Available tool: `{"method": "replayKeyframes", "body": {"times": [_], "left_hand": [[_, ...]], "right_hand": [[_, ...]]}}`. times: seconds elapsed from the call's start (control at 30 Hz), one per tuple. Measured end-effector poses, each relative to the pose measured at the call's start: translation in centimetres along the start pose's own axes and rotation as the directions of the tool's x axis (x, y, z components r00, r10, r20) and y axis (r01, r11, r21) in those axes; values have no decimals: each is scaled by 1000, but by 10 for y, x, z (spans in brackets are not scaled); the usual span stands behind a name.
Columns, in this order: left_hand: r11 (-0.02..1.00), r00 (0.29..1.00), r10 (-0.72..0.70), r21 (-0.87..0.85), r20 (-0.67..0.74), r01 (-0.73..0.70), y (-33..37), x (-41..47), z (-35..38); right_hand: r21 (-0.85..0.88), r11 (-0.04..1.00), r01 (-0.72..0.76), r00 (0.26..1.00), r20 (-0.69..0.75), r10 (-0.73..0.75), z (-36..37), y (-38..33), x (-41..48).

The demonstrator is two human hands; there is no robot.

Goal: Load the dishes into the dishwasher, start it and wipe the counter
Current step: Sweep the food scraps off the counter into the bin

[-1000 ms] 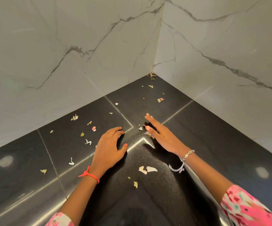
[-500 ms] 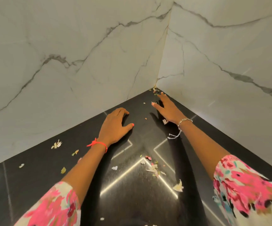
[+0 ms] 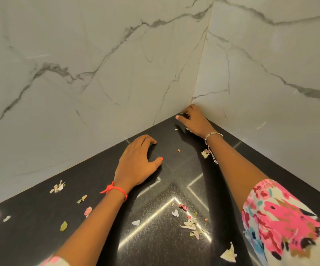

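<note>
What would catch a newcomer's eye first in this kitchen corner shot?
Most striking is the right hand stretched deep into the corner where the two white marble walls meet the black counter. The left hand rests flat on the counter nearer the camera, a red thread at its wrist. Pale and pink scraps lie scattered over the counter, thickest near the bottom centre.
</note>
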State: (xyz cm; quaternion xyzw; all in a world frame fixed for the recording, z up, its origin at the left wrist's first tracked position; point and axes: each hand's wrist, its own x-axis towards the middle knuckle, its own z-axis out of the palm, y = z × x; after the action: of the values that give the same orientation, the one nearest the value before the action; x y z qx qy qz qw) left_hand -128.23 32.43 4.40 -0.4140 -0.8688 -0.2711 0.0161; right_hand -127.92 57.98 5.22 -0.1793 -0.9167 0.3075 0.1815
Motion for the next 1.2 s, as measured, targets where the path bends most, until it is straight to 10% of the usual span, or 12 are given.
{"method": "replayKeyframes", "body": {"times": [0.13, 0.37, 0.6, 0.9, 1.2], "left_hand": [[1000, 1000, -8, -1, 0, 8, 1, 1, -1], [1000, 1000, -16, 0, 16, 16, 2, 1, -2], [999, 998, -47, -12, 47, 48, 7, -1, -6], [993, 994, -87, -70, 66, 91, 11, -4, -12], [995, 996, -71, -74, 45, 74, 7, -1, -8]], "right_hand": [[337, 941, 24, 953, -291, 80, -7, -3, -6], [-225, 973, 52, 976, 219, -2, -2, -7, -21], [-236, 937, 256, 897, 419, -140, -5, -22, -72], [337, 941, -39, 850, 505, -146, -36, -54, -141], [-238, 967, 85, 915, 403, 19, -17, -40, -45]]}}
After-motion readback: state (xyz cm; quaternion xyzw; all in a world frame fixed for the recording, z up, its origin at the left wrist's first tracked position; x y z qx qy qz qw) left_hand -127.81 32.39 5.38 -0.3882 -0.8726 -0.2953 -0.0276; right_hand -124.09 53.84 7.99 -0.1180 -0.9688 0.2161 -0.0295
